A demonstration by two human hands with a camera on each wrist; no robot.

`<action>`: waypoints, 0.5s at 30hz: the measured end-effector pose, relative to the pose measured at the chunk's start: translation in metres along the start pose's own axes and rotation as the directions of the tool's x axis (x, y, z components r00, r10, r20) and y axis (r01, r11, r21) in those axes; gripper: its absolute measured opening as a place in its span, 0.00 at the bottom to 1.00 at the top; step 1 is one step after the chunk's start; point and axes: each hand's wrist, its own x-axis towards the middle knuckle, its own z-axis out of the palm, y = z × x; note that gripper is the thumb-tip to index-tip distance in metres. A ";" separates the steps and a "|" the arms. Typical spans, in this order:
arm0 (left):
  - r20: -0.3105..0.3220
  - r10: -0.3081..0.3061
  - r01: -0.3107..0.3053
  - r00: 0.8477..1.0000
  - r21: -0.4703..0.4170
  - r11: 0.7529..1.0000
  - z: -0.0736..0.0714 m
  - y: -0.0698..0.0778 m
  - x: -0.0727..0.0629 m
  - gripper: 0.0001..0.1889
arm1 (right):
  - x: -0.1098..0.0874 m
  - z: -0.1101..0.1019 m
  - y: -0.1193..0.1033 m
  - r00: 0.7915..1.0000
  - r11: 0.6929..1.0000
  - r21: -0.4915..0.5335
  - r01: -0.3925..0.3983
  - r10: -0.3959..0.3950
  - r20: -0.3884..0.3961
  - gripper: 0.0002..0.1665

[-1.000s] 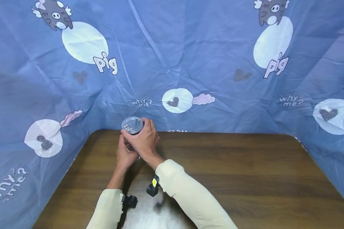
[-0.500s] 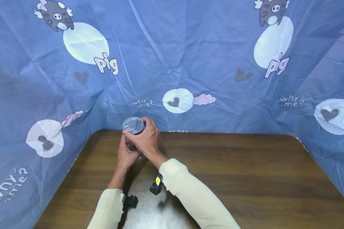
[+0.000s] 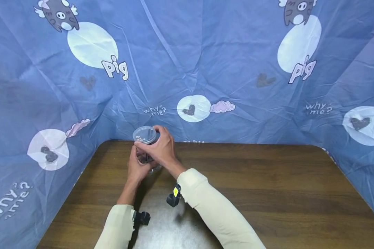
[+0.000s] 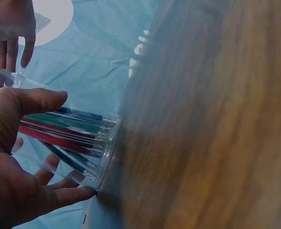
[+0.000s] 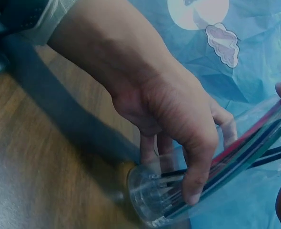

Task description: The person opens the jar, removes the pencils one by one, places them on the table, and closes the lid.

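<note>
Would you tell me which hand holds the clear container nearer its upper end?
The right hand, gripping just below that end; the left hand holds the container lower.

The container point(image 3: 144, 135) looks glossy plastic, the table point(image 3: 261, 186) smooth wood.

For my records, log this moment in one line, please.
left hand: holds clear plastic cylinder; right hand: grips it higher; inside: slim coloured sticks

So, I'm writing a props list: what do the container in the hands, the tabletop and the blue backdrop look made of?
Container: probably clear, glossy plastic, perhaps glass; the coloured sticks inside show through its wall.
Tabletop: wood or wood-look laminate with a slight sheen, judging by its brown grain.
Backdrop: smooth, printed fabric or plastic sheet, judging by its sharp creases; I can't tell which.
</note>
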 end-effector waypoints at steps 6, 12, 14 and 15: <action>-0.002 -0.001 0.001 1.000 -0.017 1.000 -0.002 -0.002 0.001 0.38 | 0.006 -0.004 0.002 0.995 0.999 0.041 0.014 -0.018 0.094 0.44; 0.010 -0.005 0.005 1.000 -0.035 0.999 -0.001 -0.001 0.000 0.39 | 0.010 -0.009 0.005 0.984 0.996 0.082 -0.017 0.002 0.180 0.44; 0.015 -0.008 0.009 1.000 -0.035 0.999 0.000 -0.001 0.000 0.40 | 0.012 -0.011 0.007 0.979 0.995 0.097 -0.026 0.005 0.206 0.45; 0.016 -0.011 0.012 1.000 -0.033 0.999 0.000 0.000 0.000 0.40 | 0.013 -0.012 0.008 0.975 0.994 0.106 -0.030 0.006 0.221 0.45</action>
